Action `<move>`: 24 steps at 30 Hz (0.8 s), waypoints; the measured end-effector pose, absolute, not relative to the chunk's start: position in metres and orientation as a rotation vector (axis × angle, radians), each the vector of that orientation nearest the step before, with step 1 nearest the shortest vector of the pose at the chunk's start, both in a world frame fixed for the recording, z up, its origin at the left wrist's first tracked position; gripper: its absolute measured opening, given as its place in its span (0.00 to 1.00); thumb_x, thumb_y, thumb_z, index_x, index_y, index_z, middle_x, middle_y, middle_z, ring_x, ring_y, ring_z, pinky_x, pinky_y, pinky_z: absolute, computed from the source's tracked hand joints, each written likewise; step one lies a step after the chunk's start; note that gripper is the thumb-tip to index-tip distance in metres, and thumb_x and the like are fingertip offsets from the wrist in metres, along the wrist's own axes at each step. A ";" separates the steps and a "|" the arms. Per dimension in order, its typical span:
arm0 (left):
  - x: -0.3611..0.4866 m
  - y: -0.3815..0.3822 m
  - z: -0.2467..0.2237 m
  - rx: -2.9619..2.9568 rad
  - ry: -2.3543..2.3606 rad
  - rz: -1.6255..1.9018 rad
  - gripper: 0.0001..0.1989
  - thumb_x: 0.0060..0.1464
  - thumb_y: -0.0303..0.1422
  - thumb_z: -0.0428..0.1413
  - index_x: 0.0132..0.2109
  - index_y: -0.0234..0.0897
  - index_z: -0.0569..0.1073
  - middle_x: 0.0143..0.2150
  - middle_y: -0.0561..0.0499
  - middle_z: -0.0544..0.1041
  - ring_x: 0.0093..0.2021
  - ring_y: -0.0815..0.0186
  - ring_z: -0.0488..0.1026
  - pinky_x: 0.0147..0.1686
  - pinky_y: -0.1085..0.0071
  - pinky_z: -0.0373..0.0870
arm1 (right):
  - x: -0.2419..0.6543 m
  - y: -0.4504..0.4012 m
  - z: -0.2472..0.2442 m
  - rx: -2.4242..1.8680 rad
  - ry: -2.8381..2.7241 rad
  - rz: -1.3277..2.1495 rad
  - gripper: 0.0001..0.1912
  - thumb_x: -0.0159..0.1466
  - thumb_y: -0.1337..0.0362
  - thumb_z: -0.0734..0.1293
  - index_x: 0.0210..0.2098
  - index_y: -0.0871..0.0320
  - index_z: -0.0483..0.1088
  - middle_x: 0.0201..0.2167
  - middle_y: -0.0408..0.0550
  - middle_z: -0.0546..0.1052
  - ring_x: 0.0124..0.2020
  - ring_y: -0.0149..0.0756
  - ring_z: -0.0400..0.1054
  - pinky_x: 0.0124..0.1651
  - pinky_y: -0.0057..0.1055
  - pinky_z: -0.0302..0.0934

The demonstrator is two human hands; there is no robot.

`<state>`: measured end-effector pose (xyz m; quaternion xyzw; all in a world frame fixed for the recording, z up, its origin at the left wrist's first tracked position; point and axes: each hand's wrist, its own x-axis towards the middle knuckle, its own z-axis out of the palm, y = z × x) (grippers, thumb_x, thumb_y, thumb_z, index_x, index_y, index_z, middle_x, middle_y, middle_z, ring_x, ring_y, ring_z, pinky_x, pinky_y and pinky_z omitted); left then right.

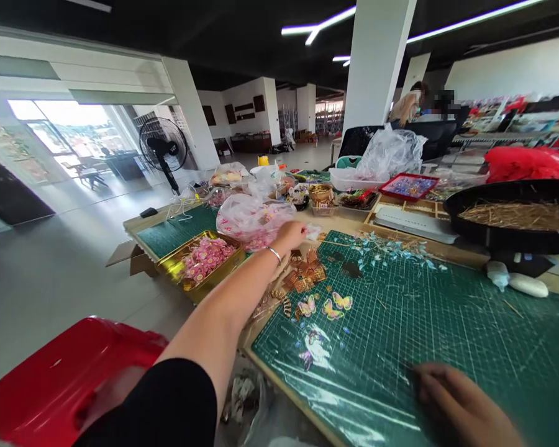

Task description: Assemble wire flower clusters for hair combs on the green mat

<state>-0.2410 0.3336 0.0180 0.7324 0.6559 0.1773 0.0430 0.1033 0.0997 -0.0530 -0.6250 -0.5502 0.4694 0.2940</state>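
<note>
My left hand (289,238), with a bracelet at its wrist, stretches to the far edge of the green cutting mat (400,310). Its fingers are closed at a small clear plastic bag (313,231). Below the hand lie stacked gold filigree pieces (307,271). My right hand (463,400) hovers low over the mat's near right, blurred, with fingers curled together; anything in them is too small or smeared to name. Yellow butterfly pieces (334,306) and a purple butterfly piece (306,360) rest on the mat between the hands.
Left of my arm stands a gold tin (170,267) of pink flowers. A plastic bag (246,217) sits behind it. Pale blue pieces (391,245) scatter along the mat's far edge. A black pan (507,233) holds straw-like strands. A red basin (69,372) is below left.
</note>
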 end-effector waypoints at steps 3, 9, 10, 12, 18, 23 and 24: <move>-0.256 0.306 0.038 2.223 1.974 0.637 0.11 0.56 0.30 0.48 0.42 0.29 0.72 0.41 0.45 0.73 0.44 0.64 0.68 0.44 0.69 0.61 | 0.103 0.100 -0.055 -1.697 -1.474 1.276 0.23 0.57 0.46 0.62 0.44 0.56 0.68 0.25 0.46 0.75 0.28 0.38 0.70 0.29 0.29 0.63; -0.293 0.199 0.036 1.904 1.880 0.761 0.06 0.53 0.29 0.48 0.37 0.36 0.69 0.28 0.51 0.72 0.27 0.69 0.66 0.29 0.72 0.59 | 0.101 0.103 -0.055 -1.722 -1.554 1.231 0.26 0.57 0.43 0.59 0.44 0.55 0.66 0.26 0.45 0.74 0.25 0.36 0.67 0.25 0.29 0.60; -0.296 0.179 0.029 1.920 1.947 0.788 0.05 0.52 0.30 0.49 0.36 0.37 0.68 0.29 0.51 0.72 0.29 0.68 0.66 0.30 0.72 0.59 | 0.101 0.103 -0.054 -1.732 -1.560 1.233 0.26 0.57 0.42 0.59 0.45 0.55 0.66 0.26 0.45 0.74 0.25 0.36 0.67 0.25 0.29 0.60; -0.297 0.144 0.011 1.933 2.076 0.759 0.07 0.55 0.33 0.48 0.40 0.38 0.67 0.33 0.49 0.73 0.33 0.64 0.68 0.33 0.70 0.61 | 0.101 0.103 -0.052 -1.760 -1.589 1.211 0.25 0.57 0.43 0.58 0.45 0.55 0.65 0.26 0.45 0.74 0.25 0.37 0.67 0.25 0.30 0.60; -0.283 0.086 -0.038 2.044 2.442 0.454 0.13 0.60 0.33 0.42 0.43 0.35 0.69 0.39 0.41 0.74 0.40 0.55 0.70 0.40 0.62 0.63 | 0.096 0.106 -0.047 -1.734 -1.632 1.111 0.24 0.54 0.45 0.59 0.39 0.57 0.67 0.29 0.48 0.76 0.30 0.39 0.69 0.32 0.31 0.63; -0.277 0.076 -0.041 2.113 2.398 0.542 0.15 0.59 0.37 0.46 0.50 0.36 0.68 0.46 0.42 0.74 0.48 0.55 0.69 0.47 0.61 0.64 | 0.098 0.107 -0.047 -1.688 -1.645 1.108 0.22 0.54 0.47 0.61 0.38 0.57 0.67 0.25 0.46 0.75 0.26 0.38 0.68 0.30 0.31 0.63; -0.277 0.077 -0.040 2.122 2.382 0.549 0.17 0.59 0.37 0.47 0.52 0.36 0.67 0.48 0.42 0.73 0.48 0.55 0.68 0.48 0.61 0.64 | 0.098 0.107 -0.046 -1.682 -1.645 1.114 0.21 0.54 0.47 0.61 0.38 0.57 0.67 0.24 0.46 0.75 0.25 0.37 0.68 0.30 0.31 0.62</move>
